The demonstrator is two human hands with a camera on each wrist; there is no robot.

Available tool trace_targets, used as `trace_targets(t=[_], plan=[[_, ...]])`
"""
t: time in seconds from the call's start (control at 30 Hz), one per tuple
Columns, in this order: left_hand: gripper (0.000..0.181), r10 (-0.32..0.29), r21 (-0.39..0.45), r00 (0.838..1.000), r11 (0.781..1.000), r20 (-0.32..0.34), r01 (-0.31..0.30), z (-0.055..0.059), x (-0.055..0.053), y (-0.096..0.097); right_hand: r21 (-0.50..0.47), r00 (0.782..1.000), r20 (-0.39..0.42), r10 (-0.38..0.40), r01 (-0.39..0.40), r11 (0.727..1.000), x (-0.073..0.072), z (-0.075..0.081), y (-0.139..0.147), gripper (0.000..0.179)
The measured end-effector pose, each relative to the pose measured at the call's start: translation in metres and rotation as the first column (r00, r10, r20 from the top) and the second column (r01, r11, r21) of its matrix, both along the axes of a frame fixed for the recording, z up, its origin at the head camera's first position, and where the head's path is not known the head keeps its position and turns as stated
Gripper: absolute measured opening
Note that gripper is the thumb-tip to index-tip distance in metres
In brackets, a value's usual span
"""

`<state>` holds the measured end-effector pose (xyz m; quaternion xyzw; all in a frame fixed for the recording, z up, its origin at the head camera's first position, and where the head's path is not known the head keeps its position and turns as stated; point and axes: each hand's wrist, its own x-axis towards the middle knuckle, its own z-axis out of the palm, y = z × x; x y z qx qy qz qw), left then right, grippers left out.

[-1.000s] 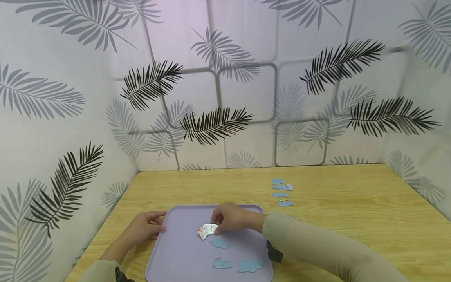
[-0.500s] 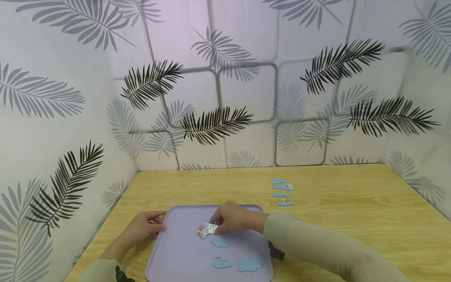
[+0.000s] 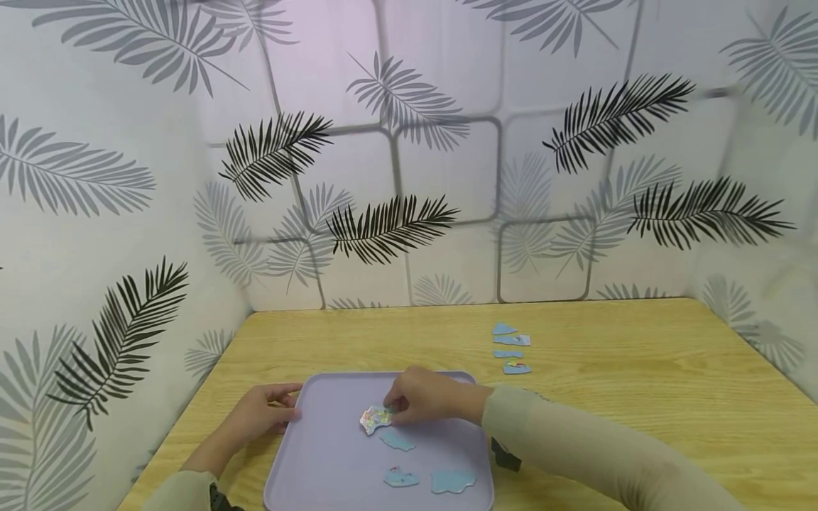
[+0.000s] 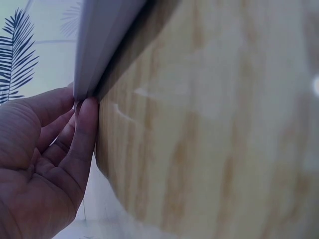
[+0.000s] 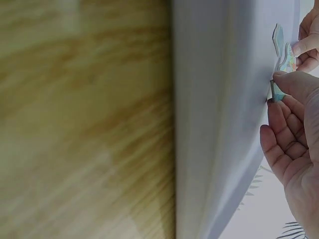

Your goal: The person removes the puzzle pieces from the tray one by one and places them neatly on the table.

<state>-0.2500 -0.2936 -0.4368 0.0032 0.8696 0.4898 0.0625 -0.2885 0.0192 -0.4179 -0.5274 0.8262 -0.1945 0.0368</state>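
Note:
On the lilac tray [image 3: 332,468], my right hand [image 3: 422,396] pinches a shiny, colourful puzzle piece [image 3: 374,419] between thumb and fingertips. The right wrist view shows the pinch edge-on, with the piece [image 5: 278,91] low against the tray. Part of it is hidden by the fingers. Just below it in the head view lies a pale blue piece [image 3: 398,441]. Two more pieces, one with a small red mark [image 3: 401,478] and one plain blue [image 3: 453,481], lie nearer the front. My left hand [image 3: 258,411] grips the tray's left rim, thumb and fingers meeting it in the left wrist view [image 4: 55,149].
Several blue puzzle pieces [image 3: 509,353] lie in a column on the wooden table [image 3: 613,369], behind and right of the tray. A wall with leaf patterns [image 3: 447,177] stands behind the table's far edge. The tray has a raised rim.
The pinched puzzle piece has turned or settled slightly, and its bright glare has faded to show its colours. The right hand shifted only a little; the left hand stays at the tray rim.

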Motion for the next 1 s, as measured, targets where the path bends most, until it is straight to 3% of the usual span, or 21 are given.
trace_targets(t=[0.17,0.5,1.0], plan=[[0.051,0.004,-0.01,1.0,1.0,-0.002,-0.005,0.0,-0.001,0.0,-0.018,1.0,-0.004,-0.013,0.013,1.0,-0.004,-0.002,0.008,0.026],[0.053,-0.014,-0.005,1.0,1.0,0.002,0.014,0.001,0.0,-0.001,-0.088,0.997,0.072,-0.029,0.035,0.995,-0.009,0.004,0.032,0.027],[0.054,-0.002,-0.009,1.0,1.0,0.005,0.002,0.0,0.0,0.0,-0.169,0.997,0.063,-0.034,0.044,0.985,-0.01,0.012,0.072,0.03]])
